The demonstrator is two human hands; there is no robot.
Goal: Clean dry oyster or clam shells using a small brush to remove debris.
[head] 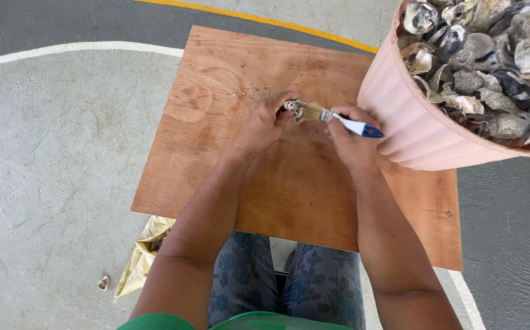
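Note:
My left hand [265, 122] grips a small grey oyster shell [292, 107] just above a brown plywood board [289, 189]. My right hand [350, 140] holds a small paintbrush [338, 119] with a white and blue handle. Its pale bristles rest against the shell. Both hands are over the middle of the board, close together.
A large pink ribbed tub [399, 116] full of grey oyster shells [491, 55] stands at the board's right rear corner. A yellow sack [139, 256] lies on the concrete floor under the board's left front edge, with a loose shell [103, 282] beside it. White and yellow lines cross the floor.

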